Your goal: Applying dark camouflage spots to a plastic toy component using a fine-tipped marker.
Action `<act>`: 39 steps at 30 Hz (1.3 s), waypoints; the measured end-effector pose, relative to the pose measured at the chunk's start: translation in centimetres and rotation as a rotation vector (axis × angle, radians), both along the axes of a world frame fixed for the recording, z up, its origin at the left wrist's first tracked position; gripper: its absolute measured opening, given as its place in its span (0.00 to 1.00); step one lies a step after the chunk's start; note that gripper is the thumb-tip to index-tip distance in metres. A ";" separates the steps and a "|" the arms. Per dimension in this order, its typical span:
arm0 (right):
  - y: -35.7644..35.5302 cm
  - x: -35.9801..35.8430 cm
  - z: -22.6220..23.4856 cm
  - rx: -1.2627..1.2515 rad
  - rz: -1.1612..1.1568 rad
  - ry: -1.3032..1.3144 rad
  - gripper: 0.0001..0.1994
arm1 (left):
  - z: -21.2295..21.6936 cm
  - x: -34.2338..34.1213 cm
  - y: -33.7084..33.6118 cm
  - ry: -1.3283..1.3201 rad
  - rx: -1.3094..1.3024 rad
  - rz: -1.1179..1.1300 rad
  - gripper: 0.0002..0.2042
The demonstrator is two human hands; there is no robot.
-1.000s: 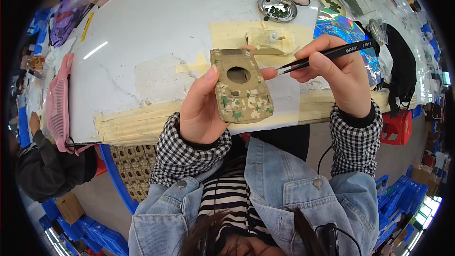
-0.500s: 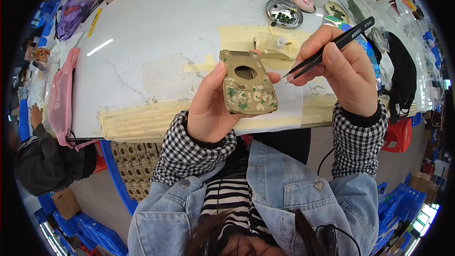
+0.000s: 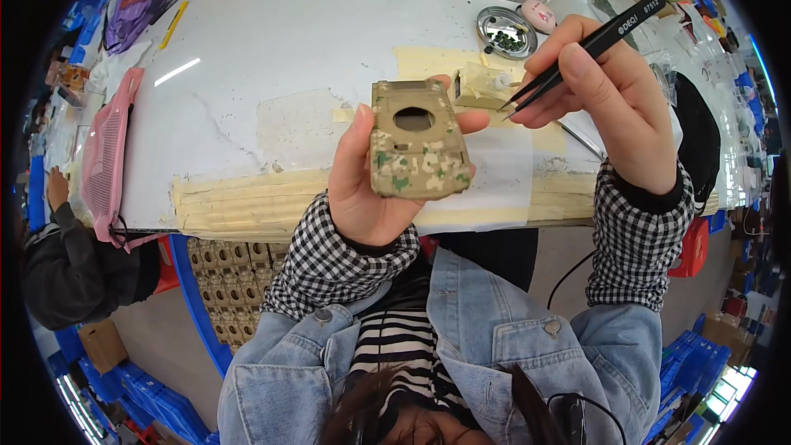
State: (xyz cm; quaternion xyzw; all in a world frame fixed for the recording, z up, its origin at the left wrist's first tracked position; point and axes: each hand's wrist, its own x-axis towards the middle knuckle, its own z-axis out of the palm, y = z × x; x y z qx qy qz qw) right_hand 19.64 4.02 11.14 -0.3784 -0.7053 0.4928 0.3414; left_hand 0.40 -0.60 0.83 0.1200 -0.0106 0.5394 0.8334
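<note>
A camouflage-patterned casing with a round hole in its upper half rests in my left hand. The thumb presses its left edge, and fingertips show past its right and top edges. My right hand grips black tweezers, the points aimed down and left, slightly parted. Nothing shows between those points, which are apart from the casing. Behind them on the table is a tape-covered block with a small white nozzle-like piece. Farther back, a round metal dish holds several small dark green pieces.
A blue-edged tray of similar casings sits below the table at left. A pink mesh bag hangs at the table's left edge, near another person's dark sleeve. A yellow pen, a pink oval case and a black bag lie around.
The casing has shifted left and turned slightly in my left hand. My right hand, with the tweezers, has moved up and to the right, away from it. The view has shifted a little.
</note>
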 end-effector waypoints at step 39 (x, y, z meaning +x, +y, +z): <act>-1.8 -1.3 -5.5 0.304 -0.281 0.262 0.14 | 0.7 0.6 -0.4 0.080 0.133 0.075 0.43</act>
